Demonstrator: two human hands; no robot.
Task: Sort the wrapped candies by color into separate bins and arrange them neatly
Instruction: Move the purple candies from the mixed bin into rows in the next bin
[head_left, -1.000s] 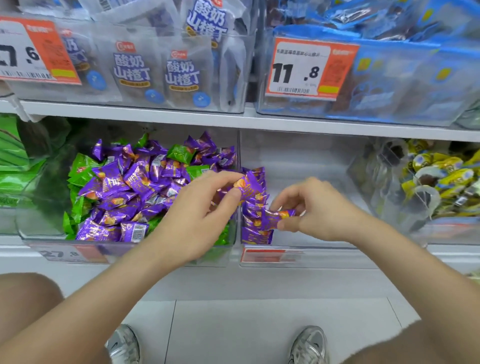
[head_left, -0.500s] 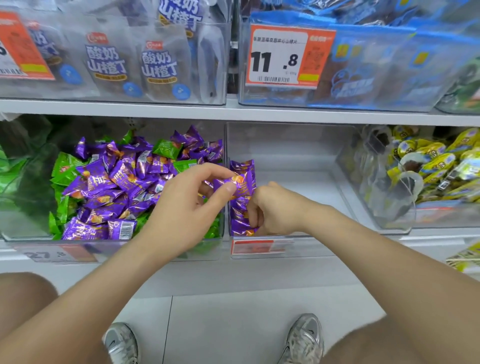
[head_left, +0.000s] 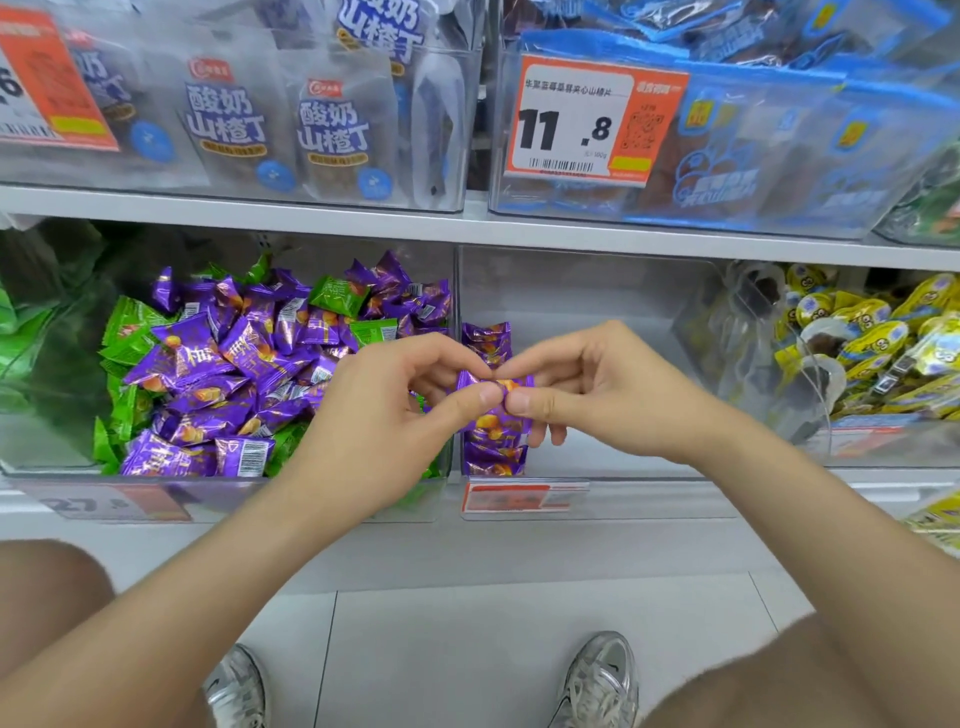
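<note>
Shop shelf (head_left: 363, 223): left hand (head_left: 374, 415) and right hand (head_left: 597, 384) both pinch one purple candy (head_left: 493, 387), fingers (head_left: 470, 402) clamped on it, over the purple stack (head_left: 493, 452) in the middle bin (head_left: 597, 291). Lay it flat, squared to the stack.

Left hand (head_left: 374, 415) and right hand (head_left: 597, 395) meet at the wall between two bins, candy (head_left: 493, 387) pinched between them. Left of left hand: pile (head_left: 234, 374) in left bin (head_left: 41, 447). Below right hand: stack (head_left: 491, 454) in mid bin (head_left: 597, 291). Further right: third bin (head_left: 883, 447).
</note>
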